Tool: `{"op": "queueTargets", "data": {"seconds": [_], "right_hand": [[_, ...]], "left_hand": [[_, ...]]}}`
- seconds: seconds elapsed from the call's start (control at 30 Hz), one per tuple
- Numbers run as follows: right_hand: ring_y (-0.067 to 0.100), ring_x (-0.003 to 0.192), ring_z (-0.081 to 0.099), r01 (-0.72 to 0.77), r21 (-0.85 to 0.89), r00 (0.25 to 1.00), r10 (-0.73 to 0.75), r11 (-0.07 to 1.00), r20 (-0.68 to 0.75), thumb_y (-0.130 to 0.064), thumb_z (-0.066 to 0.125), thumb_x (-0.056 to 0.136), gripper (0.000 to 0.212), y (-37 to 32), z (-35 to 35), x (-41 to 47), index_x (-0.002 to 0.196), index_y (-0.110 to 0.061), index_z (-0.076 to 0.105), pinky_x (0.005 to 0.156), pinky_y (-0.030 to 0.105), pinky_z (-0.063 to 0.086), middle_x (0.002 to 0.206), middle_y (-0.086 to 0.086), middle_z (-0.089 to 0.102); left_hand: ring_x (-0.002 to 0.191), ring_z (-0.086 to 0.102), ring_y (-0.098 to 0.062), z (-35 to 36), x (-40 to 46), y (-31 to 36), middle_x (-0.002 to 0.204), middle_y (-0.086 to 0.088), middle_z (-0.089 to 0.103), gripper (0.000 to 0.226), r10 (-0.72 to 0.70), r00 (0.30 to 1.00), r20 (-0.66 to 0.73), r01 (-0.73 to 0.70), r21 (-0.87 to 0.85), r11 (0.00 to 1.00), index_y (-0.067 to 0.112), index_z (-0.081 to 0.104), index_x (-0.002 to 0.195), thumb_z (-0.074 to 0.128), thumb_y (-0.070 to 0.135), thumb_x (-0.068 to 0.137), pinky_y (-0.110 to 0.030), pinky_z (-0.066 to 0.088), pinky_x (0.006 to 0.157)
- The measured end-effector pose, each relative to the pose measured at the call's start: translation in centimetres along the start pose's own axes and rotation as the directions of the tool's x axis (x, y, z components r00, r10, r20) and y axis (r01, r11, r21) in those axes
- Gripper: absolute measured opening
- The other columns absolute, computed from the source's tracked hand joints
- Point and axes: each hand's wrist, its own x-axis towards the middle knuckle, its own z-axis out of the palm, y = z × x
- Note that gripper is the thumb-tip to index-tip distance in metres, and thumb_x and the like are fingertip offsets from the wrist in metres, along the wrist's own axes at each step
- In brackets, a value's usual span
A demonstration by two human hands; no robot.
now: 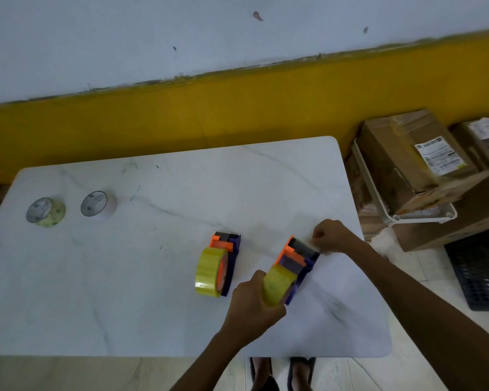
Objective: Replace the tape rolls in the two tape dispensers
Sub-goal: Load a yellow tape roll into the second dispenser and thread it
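Two orange-and-purple tape dispensers lie on the white marble table (153, 277), each holding a yellow tape roll. The left dispenser (223, 258) rests untouched with its roll (209, 273) toward me. My left hand (251, 303) grips the yellow roll (278, 285) at the near end of the right dispenser (297, 261). My right hand (332, 235) pinches something small at that dispenser's far cutter end; it looks like the tape's end, but I cannot tell. Two spare rolls stand at the far left: a yellow-green one (46, 212) and a pale pink one (98, 206).
Cardboard boxes (412, 165) in a white tray (424, 217) are stacked off the table's right edge, with a black crate (480, 272) on the floor below. A yellow-and-white wall (237, 108) runs behind the table. My feet (283, 373) show under the near edge.
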Motion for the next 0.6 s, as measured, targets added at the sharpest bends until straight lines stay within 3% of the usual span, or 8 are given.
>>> {"op": "queueTargets", "data": {"seconds": [0.1,0.17,0.2,0.3,0.4,0.53,0.6], "right_hand": [[0.016,0.050,0.062,0.015,0.265,0.995,-0.042,0.964,0.094,0.008,0.051,0.082,0.026,-0.1,0.0,-1.4,0.067,-0.011,0.061,0.048,0.023,0.052,0.062,0.010,0.062],[0.018,0.050,0.052,0.059,0.450,0.991,-0.105,0.891,0.077,0.010,0.051,0.082,0.027,-0.1,0.9,-2.4,0.071,-0.012,0.060,0.046,0.023,0.044,0.058,0.008,0.058],[0.017,0.051,0.049,0.065,0.567,0.990,-0.123,0.821,0.065,0.009,0.052,0.082,0.024,-0.1,1.5,-3.0,0.076,-0.013,0.060,0.046,0.022,0.042,0.058,0.007,0.057],[0.015,0.054,0.045,-0.027,0.880,0.981,-0.155,0.474,0.114,0.008,0.053,0.079,0.026,0.6,3.7,-4.2,0.089,-0.014,0.062,0.051,0.025,0.037,0.064,0.006,0.055],[0.023,0.062,0.052,-0.085,0.964,0.980,-0.153,0.253,0.126,0.011,0.045,0.086,0.036,0.6,5.4,-5.3,0.089,-0.013,0.072,0.061,0.033,0.041,0.071,0.013,0.062],[0.026,0.064,0.062,-0.102,0.994,0.985,-0.133,0.049,0.107,-0.006,0.046,0.093,0.037,-0.8,7.2,-7.1,0.072,-0.011,0.075,0.060,0.031,0.053,0.070,0.011,0.069],[0.030,0.078,0.072,-0.119,0.991,0.987,-0.114,-0.062,0.111,-0.017,0.041,0.098,0.038,-1.1,7.9,-7.5,0.091,-0.005,0.076,0.068,0.037,0.059,0.093,0.021,0.072]], "left_hand": [[0.058,0.059,-0.013,-0.9,-0.2,0.7,0.065,0.003,0.057,0.037,0.042,0.998,-0.052,-0.044,-0.025,0.999,0.032,0.049,0.086,0.071,0.058,0.071,-0.028,0.046,0.048],[0.056,0.056,-0.012,-1.5,-0.3,1.3,0.063,0.003,0.054,0.036,0.062,0.995,-0.073,-0.065,-0.044,0.997,0.032,0.049,0.084,0.071,0.057,0.071,-0.027,0.045,0.047],[0.054,0.055,-0.012,-1.7,-0.4,1.7,0.063,0.001,0.055,0.035,0.063,0.994,-0.084,-0.069,-0.064,0.996,0.031,0.049,0.083,0.072,0.055,0.072,-0.028,0.045,0.047],[0.056,0.059,-0.020,-2.3,-0.3,2.8,0.069,-0.009,0.062,0.035,0.043,0.992,-0.117,-0.059,-0.143,0.988,0.027,0.053,0.082,0.073,0.053,0.071,-0.033,0.048,0.048],[0.053,0.054,-0.015,-2.7,-0.4,3.7,0.074,-0.014,0.065,0.031,0.032,0.993,-0.110,-0.058,-0.241,0.969,0.019,0.057,0.085,0.076,0.038,0.070,-0.025,0.046,0.048],[0.049,0.046,-0.002,-2.1,-0.2,4.5,0.066,0.000,0.057,0.024,-0.013,0.996,-0.086,-0.019,-0.359,0.933,0.009,0.059,0.085,0.073,0.016,0.066,-0.014,0.043,0.046],[0.051,0.050,-0.004,-1.5,0.2,4.9,0.067,0.003,0.058,0.024,-0.063,0.993,-0.102,0.014,-0.421,0.907,0.013,0.059,0.082,0.072,0.022,0.063,-0.019,0.048,0.050]]}}
